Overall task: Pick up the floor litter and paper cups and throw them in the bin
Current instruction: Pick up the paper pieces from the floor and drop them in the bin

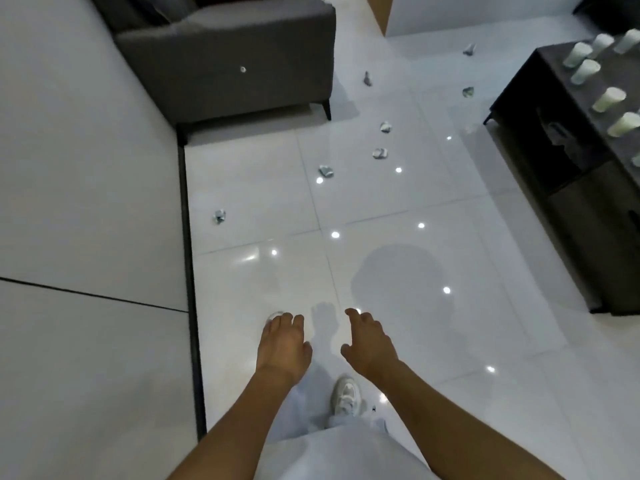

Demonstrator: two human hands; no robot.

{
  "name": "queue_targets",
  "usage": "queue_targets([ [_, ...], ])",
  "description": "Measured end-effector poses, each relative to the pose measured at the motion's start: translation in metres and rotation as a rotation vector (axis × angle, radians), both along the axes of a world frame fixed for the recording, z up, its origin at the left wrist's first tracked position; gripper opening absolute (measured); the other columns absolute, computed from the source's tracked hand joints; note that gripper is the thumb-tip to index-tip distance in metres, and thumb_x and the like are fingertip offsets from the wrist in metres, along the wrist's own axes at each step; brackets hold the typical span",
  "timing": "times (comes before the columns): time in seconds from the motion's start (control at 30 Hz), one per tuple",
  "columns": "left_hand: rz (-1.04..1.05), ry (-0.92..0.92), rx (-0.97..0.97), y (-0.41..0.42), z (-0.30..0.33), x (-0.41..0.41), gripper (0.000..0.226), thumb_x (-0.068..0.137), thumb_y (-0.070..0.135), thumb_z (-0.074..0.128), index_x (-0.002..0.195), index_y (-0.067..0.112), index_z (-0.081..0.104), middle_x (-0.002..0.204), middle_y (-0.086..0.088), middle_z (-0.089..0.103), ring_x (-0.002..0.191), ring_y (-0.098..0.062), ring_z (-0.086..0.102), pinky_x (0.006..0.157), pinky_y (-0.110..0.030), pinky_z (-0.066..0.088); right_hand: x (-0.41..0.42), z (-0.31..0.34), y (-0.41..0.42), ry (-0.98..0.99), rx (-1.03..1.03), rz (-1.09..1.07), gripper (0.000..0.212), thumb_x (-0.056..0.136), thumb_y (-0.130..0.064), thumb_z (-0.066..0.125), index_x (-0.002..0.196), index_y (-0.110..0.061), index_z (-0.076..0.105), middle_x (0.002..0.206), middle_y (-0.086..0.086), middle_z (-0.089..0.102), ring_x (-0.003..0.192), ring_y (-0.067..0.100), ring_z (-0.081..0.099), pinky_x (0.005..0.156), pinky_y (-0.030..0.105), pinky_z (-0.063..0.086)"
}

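Observation:
Several crumpled paper scraps lie scattered on the glossy white tiled floor: one near the left wall (219, 216), one in the middle (326, 171), two beyond it (380, 153) (385, 126), and others farther back (468, 92). Pale paper cups (608, 98) stand on a dark low table (540, 109) at the right. My left hand (283, 344) and my right hand (370, 344) reach forward over the floor, both empty with fingers loosely apart. The bin is not in view.
A grey sofa (228, 67) stands at the back left beside a white wall (79, 168) with a dark baseboard. My white shoe (346, 398) and light trousers show below my hands. Ceiling lights reflect in the tiles.

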State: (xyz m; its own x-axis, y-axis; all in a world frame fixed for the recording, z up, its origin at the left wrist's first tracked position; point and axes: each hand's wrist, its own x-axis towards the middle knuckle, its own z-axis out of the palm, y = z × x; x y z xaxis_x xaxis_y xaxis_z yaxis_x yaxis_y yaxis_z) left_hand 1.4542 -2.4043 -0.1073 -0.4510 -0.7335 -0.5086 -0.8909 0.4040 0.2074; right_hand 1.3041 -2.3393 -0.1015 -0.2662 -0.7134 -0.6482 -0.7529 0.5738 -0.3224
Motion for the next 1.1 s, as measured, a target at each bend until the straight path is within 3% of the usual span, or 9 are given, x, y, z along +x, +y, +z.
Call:
queue_targets([
  [0.5, 0.120, -0.035, 0.038, -0.301, -0.010, 0.072, 0.049, 0.095, 0.031, 0.043, 0.141, 0.015, 0.035, 0.138, -0.004, 0.043, 0.126, -0.021, 0.039, 0.110, -0.028, 0.026, 0.065, -0.014, -0.318, -0.068, 0.005, 0.069, 0.063, 0.091, -0.023, 0.057, 0.146, -0.019, 0.026, 0.134, 0.009, 0.044, 0.119, 0.025, 0.047, 0.092, 0.035, 0.047],
  [0.93, 0.312, -0.056, 0.093, -0.478, -0.029, 0.089, 0.048, 0.095, 0.031, 0.044, 0.139, 0.014, 0.037, 0.136, -0.004, 0.044, 0.127, -0.020, 0.039, 0.109, -0.028, 0.029, 0.060, -0.037, -0.515, -0.099, 0.088, 0.238, 0.064, 0.092, -0.024, 0.054, 0.148, -0.018, 0.025, 0.139, 0.011, 0.041, 0.120, 0.027, 0.046, 0.099, 0.039, 0.045],
  [1.1, 0.407, -0.080, 0.162, -0.545, -0.054, 0.085, 0.049, 0.095, 0.032, 0.043, 0.140, 0.013, 0.036, 0.136, -0.005, 0.044, 0.127, -0.020, 0.038, 0.107, -0.028, 0.030, 0.047, -0.058, -0.604, -0.127, 0.117, 0.299, 0.061, 0.091, -0.022, 0.056, 0.146, -0.017, 0.028, 0.141, 0.010, 0.040, 0.122, 0.027, 0.045, 0.099, 0.035, 0.043],
])
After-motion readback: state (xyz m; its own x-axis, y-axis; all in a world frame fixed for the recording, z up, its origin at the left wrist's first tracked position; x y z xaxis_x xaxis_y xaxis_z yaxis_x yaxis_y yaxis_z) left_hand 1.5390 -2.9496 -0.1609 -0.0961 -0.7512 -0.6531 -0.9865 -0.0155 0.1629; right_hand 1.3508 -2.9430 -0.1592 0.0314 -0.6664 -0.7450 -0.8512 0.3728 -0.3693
